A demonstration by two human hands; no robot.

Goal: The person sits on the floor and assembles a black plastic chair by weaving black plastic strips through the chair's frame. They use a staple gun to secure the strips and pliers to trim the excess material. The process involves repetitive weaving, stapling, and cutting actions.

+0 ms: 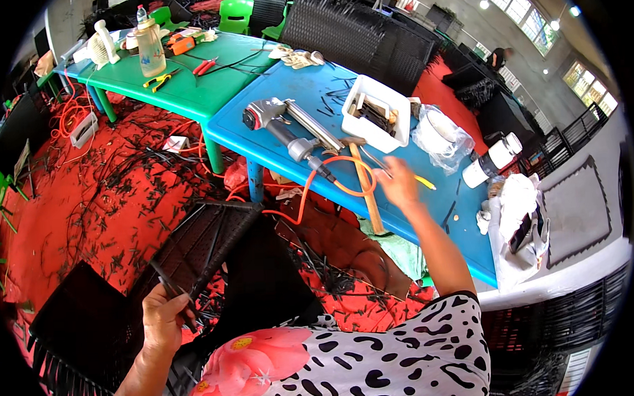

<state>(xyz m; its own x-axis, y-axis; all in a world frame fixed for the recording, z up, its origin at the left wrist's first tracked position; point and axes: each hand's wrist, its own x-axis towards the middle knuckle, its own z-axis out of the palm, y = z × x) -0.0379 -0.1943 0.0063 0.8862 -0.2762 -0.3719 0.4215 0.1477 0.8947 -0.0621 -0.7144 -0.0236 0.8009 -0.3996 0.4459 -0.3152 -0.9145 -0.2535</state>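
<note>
Head view: we see the left hand (162, 316) closed around loose dark strands at the edge of a black woven-rattan panel (200, 244) propped low in front of us over the red floor. We judge the panel stiff and light, the weave giving grip; best held at its frame edge. The right hand (398, 183) reaches over the blue plastic table (313, 93), fingers near a wooden-handled hammer (364, 186); whether they pinch anything we cannot tell. Count: one panel in hand, one hammer, one grey pneumatic stapler (279, 122), one white plastic tray (377, 112), two tables.
</note>
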